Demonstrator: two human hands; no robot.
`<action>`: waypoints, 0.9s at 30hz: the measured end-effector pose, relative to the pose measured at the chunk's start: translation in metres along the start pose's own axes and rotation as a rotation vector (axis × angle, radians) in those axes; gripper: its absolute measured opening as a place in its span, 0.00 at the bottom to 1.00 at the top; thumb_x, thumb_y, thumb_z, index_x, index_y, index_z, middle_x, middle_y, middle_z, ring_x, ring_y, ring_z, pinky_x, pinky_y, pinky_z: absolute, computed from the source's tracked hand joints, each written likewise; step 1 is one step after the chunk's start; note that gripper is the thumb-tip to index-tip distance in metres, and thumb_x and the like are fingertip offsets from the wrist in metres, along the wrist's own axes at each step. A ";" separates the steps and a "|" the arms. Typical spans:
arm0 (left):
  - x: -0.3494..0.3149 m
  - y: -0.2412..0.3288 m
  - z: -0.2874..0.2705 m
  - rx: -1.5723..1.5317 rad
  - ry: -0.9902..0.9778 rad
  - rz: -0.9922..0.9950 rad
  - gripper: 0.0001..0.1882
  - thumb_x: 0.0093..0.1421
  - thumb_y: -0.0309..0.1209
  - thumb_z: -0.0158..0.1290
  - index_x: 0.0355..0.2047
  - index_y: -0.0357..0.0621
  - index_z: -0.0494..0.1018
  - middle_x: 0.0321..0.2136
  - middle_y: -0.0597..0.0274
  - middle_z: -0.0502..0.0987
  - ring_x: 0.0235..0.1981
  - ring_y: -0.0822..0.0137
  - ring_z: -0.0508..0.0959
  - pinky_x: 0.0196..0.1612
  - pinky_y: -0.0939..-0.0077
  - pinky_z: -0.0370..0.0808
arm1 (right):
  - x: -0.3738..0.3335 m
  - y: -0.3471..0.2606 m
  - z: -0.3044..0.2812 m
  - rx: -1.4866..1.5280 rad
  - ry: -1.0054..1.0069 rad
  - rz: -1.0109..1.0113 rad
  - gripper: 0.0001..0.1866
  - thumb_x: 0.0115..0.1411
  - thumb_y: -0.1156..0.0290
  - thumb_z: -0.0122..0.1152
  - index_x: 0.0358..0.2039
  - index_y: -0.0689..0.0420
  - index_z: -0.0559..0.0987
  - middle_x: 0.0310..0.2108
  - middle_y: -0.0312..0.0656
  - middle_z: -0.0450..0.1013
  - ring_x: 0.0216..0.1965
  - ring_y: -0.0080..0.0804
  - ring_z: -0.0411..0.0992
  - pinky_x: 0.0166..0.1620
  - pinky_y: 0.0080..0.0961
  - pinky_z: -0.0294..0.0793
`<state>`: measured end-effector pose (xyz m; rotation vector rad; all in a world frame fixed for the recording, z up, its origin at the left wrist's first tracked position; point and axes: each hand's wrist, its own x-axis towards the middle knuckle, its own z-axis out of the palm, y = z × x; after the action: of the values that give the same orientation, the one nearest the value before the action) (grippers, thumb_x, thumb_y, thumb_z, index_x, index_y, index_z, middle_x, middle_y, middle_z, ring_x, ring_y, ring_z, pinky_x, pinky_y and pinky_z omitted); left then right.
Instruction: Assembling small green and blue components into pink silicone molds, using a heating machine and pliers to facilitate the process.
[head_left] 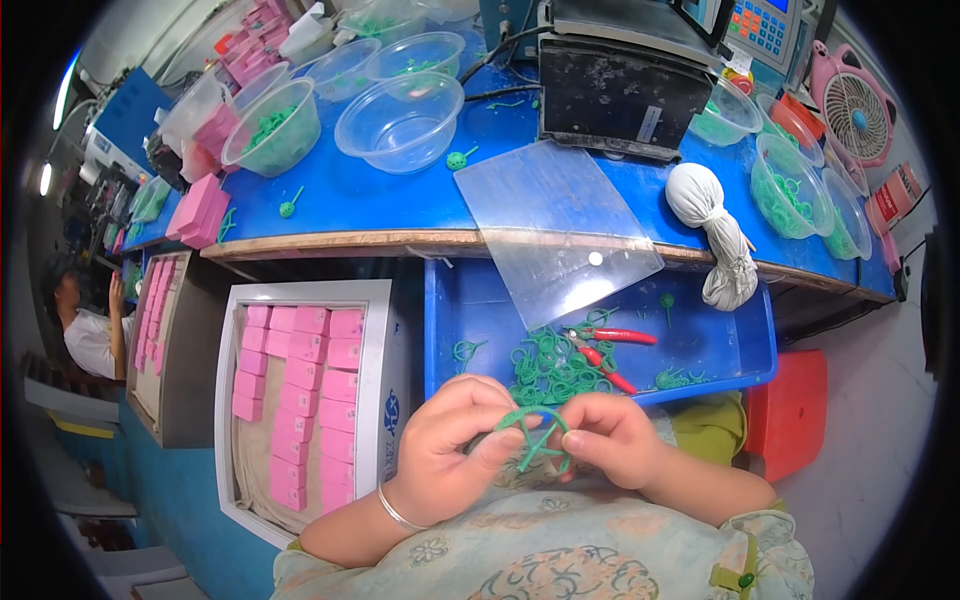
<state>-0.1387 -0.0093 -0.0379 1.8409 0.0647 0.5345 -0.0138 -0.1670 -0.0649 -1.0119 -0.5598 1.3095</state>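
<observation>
A green ring-shaped piece (540, 411) with thin crossing bars is held between both hands in front of my chest. My left hand (450, 445), with a bangle at the wrist, pinches its left side between thumb and fingers. My right hand (618, 440) grips its right side in the same way. Just beyond my hands, a pile of similar green ring pieces (545, 370) lies in a blue tray (470, 290). Red-handled cutting pliers (605, 368) rest on that pile with their handles spread.
A clear sheet (555, 225) overhangs the blue bench (400, 205) edge above the tray. A bundle of white cord (712, 230) hangs beside it. Clear bowls (400, 125) stand behind. A box of pink blocks (380, 400) is at left, a red stool (795, 410) at right. Another person (95, 335) sits far left.
</observation>
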 end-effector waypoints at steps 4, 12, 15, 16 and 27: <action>-0.002 -0.001 0.008 -0.165 0.212 -0.108 0.05 0.51 0.21 0.56 0.30 0.36 0.74 0.27 0.58 0.73 0.33 0.65 0.72 0.39 0.75 0.69 | 0.002 0.000 -0.006 0.240 -0.087 0.029 0.08 0.60 0.70 0.51 0.29 0.61 0.70 0.25 0.37 0.68 0.23 0.22 0.69 0.26 0.18 0.69; -0.008 -0.007 0.003 -0.134 0.146 -0.083 0.07 0.55 0.20 0.52 0.35 0.33 0.71 0.32 0.54 0.75 0.33 0.67 0.74 0.38 0.78 0.71 | 0.004 0.001 -0.011 0.496 -0.278 0.151 0.13 0.62 0.66 0.47 0.24 0.62 0.69 0.18 0.42 0.68 0.16 0.27 0.66 0.21 0.20 0.65; -0.010 -0.006 0.007 -0.352 0.180 -0.192 0.04 0.57 0.20 0.51 0.33 0.34 0.70 0.32 0.54 0.75 0.33 0.70 0.74 0.36 0.80 0.71 | 0.003 -0.001 -0.010 0.606 -0.326 0.140 0.15 0.62 0.66 0.45 0.23 0.63 0.70 0.16 0.43 0.67 0.15 0.29 0.65 0.20 0.21 0.65; -0.010 -0.006 0.008 -0.352 0.179 -0.192 0.04 0.57 0.20 0.51 0.33 0.34 0.70 0.32 0.54 0.75 0.33 0.70 0.74 0.36 0.80 0.71 | 0.002 -0.002 -0.009 0.583 -0.297 0.139 0.15 0.62 0.66 0.45 0.23 0.63 0.70 0.16 0.43 0.67 0.15 0.29 0.65 0.21 0.21 0.65; -0.009 -0.003 0.013 -0.361 0.301 -0.302 0.05 0.54 0.16 0.51 0.29 0.35 0.67 0.31 0.56 0.74 0.30 0.72 0.73 0.35 0.78 0.72 | -0.001 0.002 0.007 0.182 -0.066 -0.081 0.09 0.57 0.78 0.52 0.39 0.60 0.66 0.29 0.42 0.69 0.25 0.25 0.70 0.30 0.20 0.69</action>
<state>-0.1414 -0.0226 -0.0472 1.3587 0.4155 0.5638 -0.0205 -0.1666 -0.0629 -0.7920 -0.5160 1.3005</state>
